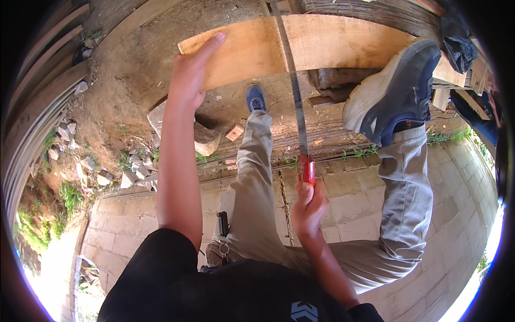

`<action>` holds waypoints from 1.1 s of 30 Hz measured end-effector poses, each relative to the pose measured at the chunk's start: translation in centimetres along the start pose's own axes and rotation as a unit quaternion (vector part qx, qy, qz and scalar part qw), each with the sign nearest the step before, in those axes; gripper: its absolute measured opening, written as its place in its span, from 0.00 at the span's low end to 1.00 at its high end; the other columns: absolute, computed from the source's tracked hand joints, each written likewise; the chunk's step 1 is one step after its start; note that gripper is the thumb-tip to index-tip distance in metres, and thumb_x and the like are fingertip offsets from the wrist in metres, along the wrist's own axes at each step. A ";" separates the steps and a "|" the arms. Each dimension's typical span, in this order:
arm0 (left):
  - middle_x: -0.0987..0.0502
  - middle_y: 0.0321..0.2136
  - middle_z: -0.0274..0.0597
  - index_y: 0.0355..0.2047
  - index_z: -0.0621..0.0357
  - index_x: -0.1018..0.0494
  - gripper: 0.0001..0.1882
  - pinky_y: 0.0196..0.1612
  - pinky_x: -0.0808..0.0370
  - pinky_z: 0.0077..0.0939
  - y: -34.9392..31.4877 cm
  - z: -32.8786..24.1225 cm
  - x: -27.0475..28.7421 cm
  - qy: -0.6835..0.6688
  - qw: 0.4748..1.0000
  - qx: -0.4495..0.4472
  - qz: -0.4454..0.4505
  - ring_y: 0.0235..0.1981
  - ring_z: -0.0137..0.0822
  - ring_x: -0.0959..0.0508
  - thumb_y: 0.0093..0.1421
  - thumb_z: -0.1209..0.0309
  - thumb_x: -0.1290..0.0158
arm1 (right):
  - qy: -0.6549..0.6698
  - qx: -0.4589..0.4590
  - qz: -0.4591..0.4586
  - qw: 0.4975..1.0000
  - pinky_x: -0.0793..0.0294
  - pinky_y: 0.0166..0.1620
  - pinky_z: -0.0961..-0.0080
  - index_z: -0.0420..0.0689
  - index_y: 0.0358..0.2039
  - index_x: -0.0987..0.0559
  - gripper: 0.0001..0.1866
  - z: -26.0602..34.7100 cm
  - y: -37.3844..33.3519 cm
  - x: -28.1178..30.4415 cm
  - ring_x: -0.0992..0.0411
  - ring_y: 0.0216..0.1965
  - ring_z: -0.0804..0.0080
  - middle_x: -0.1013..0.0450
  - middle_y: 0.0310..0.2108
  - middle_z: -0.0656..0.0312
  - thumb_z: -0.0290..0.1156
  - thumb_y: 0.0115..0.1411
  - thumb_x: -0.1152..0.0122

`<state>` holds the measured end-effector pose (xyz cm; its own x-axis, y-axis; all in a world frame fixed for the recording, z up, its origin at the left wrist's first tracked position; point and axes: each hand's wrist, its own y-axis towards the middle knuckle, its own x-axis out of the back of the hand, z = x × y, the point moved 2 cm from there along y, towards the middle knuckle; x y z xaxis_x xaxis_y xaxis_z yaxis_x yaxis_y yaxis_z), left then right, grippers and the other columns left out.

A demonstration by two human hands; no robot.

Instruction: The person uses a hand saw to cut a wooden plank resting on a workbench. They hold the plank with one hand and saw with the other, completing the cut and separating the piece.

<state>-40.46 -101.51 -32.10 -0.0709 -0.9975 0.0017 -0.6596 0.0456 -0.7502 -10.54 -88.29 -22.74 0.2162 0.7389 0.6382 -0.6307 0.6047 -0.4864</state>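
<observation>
Right hand [311, 206] gripping a red-handled handsaw [299, 107], blade [293, 72] crossing a plank [343, 45], left hand [189, 78] clasping its left end

You can read no words or numbers here; what you have is a few marks. Take the saw [298, 102] in your right hand [310, 206] as your landmark. Nearer your body than its red handle [307, 170], on the front of your black shirt [225, 295], you have a pale blue emblem [304, 311], angular and built of bent bands, a figure rather than lettering. To the right of the saw, on the side of your dark blue shoe [405, 80], you have small pale marks [414, 95]; they are too tiny for you to tell whether they are letters or just trim.
</observation>
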 end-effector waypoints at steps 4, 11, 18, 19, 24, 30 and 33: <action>0.20 0.40 0.54 0.45 0.76 0.24 0.32 0.42 0.21 0.32 0.5 0.7 0.3 0.010 1.000 -0.001 -0.012 0.39 0.40 0.18 0.52 0.58 0.30 | 0.019 0.013 0.024 0.999 0.37 0.22 0.60 0.41 0.29 0.30 0.18 2.2 3.5 -0.8 0.35 0.16 0.51 0.36 0.16 0.51 0.42 0.71 0.50; 0.19 0.40 0.52 0.46 0.74 0.24 0.29 0.42 0.21 0.31 0.4 0.2 -0.1 -0.010 1.000 -0.002 -0.008 0.38 0.38 0.18 0.54 0.60 0.31 | 0.020 -0.022 0.004 1.000 0.37 0.22 0.57 0.41 0.29 0.30 0.17 1.4 0.8 -1.1 0.34 0.17 0.45 0.35 0.17 0.49 0.41 0.70 0.50; 0.19 0.38 0.51 0.45 0.73 0.23 0.29 0.40 0.21 0.28 1.2 0.9 0.2 0.021 0.999 -0.023 -0.024 0.36 0.37 0.18 0.53 0.58 0.31 | -0.008 -0.008 0.030 0.999 0.37 0.23 0.54 0.41 0.27 0.33 0.22 1.4 0.4 -0.9 0.33 0.19 0.41 0.35 0.17 0.48 0.46 0.70 0.50; 0.19 0.38 0.51 0.44 0.73 0.23 0.30 0.40 0.21 0.28 1.1 0.6 0.0 0.031 0.999 -0.017 -0.027 0.36 0.37 0.18 0.53 0.57 0.31 | -0.014 -0.003 0.020 1.000 0.36 0.23 0.56 0.41 0.27 0.32 0.22 1.5 0.4 -0.9 0.32 0.19 0.45 0.34 0.17 0.49 0.47 0.71 0.53; 0.19 0.36 0.51 0.43 0.73 0.23 0.28 0.37 0.21 0.29 0.8 0.1 -0.3 0.031 0.999 -0.016 -0.023 0.35 0.36 0.17 0.53 0.58 0.31 | -0.021 -0.023 0.011 0.999 0.37 0.23 0.53 0.40 0.29 0.32 0.21 1.5 0.8 0.2 0.33 0.20 0.40 0.35 0.18 0.47 0.46 0.70 0.51; 0.19 0.36 0.50 0.42 0.71 0.22 0.28 0.36 0.21 0.29 0.7 0.2 -0.3 0.000 1.000 -0.024 -0.015 0.35 0.36 0.17 0.52 0.59 0.30 | -0.044 0.022 0.019 0.999 0.33 0.24 0.60 0.39 0.28 0.31 0.22 -1.2 -1.6 0.7 0.27 0.20 0.50 0.30 0.18 0.52 0.44 0.72 0.57; 0.19 0.37 0.50 0.43 0.72 0.23 0.28 0.37 0.21 0.29 1.0 0.7 -0.1 -0.004 0.999 -0.035 -0.017 0.35 0.36 0.17 0.52 0.59 0.30 | -0.033 0.015 0.010 0.999 0.34 0.23 0.61 0.39 0.28 0.31 0.22 -0.7 -1.4 0.3 0.28 0.19 0.52 0.30 0.17 0.52 0.44 0.72 0.56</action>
<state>-40.57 -101.36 -33.27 -0.0413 -0.9989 0.0213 -0.7125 0.0145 -0.7015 -9.12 -88.67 -22.25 0.1545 0.7294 0.6664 -0.6562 0.5800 -0.4827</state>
